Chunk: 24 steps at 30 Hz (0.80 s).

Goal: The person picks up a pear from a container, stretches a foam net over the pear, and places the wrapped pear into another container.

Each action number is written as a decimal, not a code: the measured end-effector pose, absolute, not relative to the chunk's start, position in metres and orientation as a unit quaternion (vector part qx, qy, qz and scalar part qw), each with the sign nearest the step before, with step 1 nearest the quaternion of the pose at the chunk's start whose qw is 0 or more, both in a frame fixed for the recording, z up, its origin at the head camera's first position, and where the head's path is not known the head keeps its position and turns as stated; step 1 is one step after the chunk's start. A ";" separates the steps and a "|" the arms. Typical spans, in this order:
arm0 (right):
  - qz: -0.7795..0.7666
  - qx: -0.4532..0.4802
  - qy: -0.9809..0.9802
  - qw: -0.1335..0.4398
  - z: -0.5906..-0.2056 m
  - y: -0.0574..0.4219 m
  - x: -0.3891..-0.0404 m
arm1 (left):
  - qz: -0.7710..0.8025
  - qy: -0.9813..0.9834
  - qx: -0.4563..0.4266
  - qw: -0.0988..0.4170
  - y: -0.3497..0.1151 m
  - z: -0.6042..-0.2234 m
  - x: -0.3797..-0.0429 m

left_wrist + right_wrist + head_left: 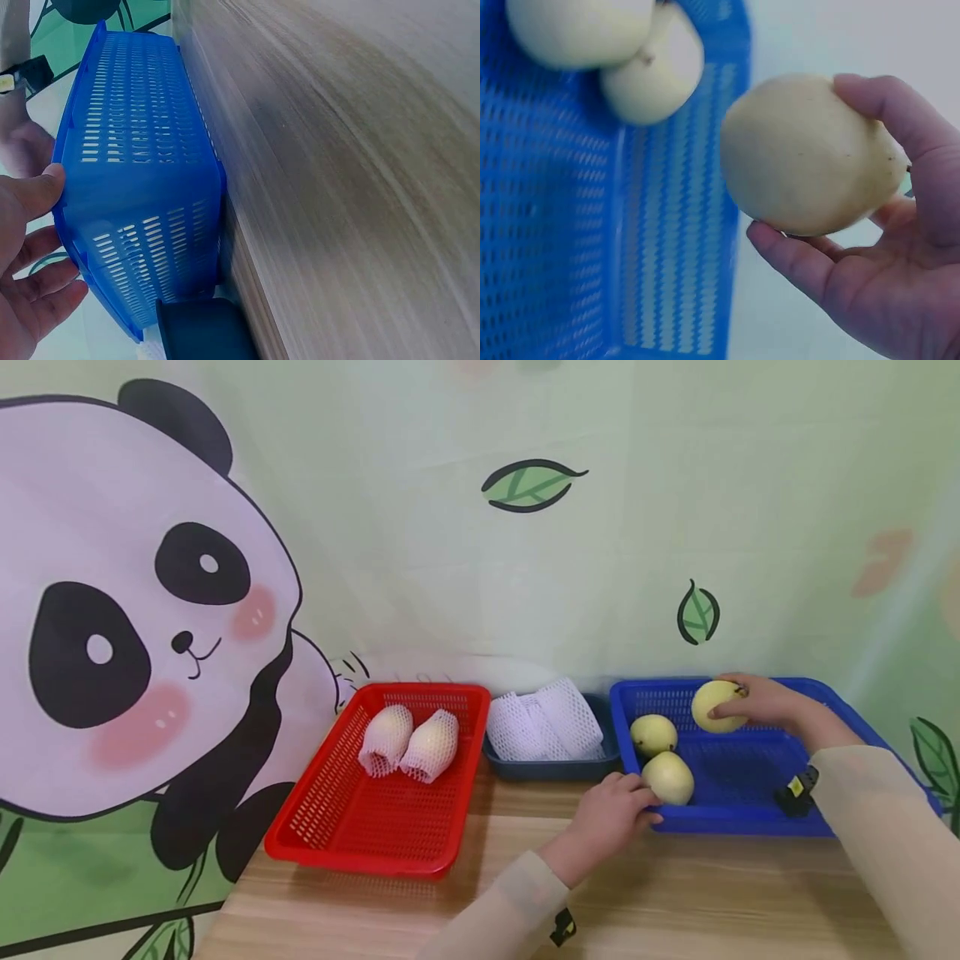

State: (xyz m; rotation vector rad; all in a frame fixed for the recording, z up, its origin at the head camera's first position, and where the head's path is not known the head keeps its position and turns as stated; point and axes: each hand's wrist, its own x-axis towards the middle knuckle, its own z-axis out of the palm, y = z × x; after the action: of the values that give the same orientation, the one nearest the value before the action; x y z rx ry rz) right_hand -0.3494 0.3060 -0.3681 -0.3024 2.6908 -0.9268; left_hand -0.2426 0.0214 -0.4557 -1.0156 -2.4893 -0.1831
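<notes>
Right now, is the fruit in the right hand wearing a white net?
No, the fruit in the right hand shows its bare, pale peel.

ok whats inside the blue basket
Two pears lie at the left end of the blue basket; a third pear is held above its floor by the right hand. What lies under the two pears is hidden; the right sleeve covers part of the right end in the head view.

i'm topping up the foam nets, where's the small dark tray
In the head view, the small dark tray sits just right of centre, between the red basket at left and the blue basket at right.
</notes>
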 end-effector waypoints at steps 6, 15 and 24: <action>-0.364 -0.089 0.922 0.097 -0.356 0.290 -0.333 | -0.068 -0.900 -0.368 0.226 0.021 -0.460 -0.242; -0.436 -0.043 0.898 0.039 -0.341 0.269 -0.314 | -0.040 -0.890 -0.377 0.253 0.019 -0.461 -0.239; -0.472 -0.059 0.880 0.014 -0.334 0.252 -0.299 | -0.018 -0.898 -0.385 0.214 0.016 -0.456 -0.237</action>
State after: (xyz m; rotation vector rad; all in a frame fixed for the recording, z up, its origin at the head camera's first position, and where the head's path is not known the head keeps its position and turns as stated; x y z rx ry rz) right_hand -0.2987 0.2521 -0.3337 -0.1826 2.7384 -1.4691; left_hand -0.2373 0.0159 -0.4562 -1.0670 -2.4914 -0.0512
